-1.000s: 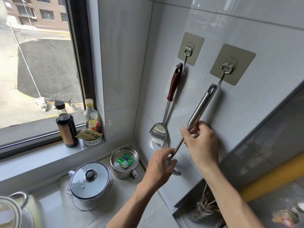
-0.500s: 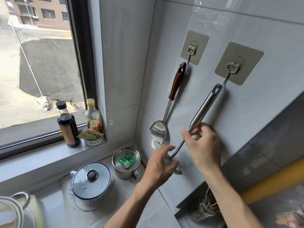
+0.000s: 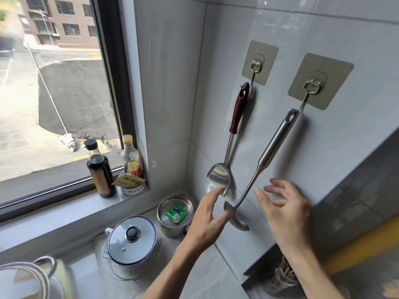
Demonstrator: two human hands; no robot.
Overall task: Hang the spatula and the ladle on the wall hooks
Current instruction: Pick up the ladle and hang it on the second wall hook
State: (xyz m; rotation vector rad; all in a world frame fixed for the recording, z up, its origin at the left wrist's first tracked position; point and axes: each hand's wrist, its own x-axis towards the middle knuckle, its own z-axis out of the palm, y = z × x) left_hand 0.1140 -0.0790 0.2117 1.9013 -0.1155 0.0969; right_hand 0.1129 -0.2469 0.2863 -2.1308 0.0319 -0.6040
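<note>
A steel ladle [image 3: 262,167] hangs by the slot in its handle from the right-hand wall hook [image 3: 313,86], its bowl low against the tiled wall [image 3: 336,33] and the handle slanting, perhaps not yet settled. Just to its left a spatula [image 3: 232,143] with a dark red handle hangs from the other hook [image 3: 257,63], blade down near the corner. Each hook is fixed to the tile by a square adhesive pad, which keeps both tools off the counter [image 3: 207,275] and within reach. A person's left hand [image 3: 206,223] and right hand [image 3: 285,210] hover on either side of the ladle's thin shaft, fingers spread apart and gripping nothing; the left thumb lies close to the bowl, though whether it touches cannot be told. Both tools appear to be hung, so the job looks all but done. Below, on the counter, stand a lidded white pot [image 3: 132,240] and a small steel cup [image 3: 174,214] holding a green packet, while two bottles [image 3: 100,169] line the window sill.
</note>
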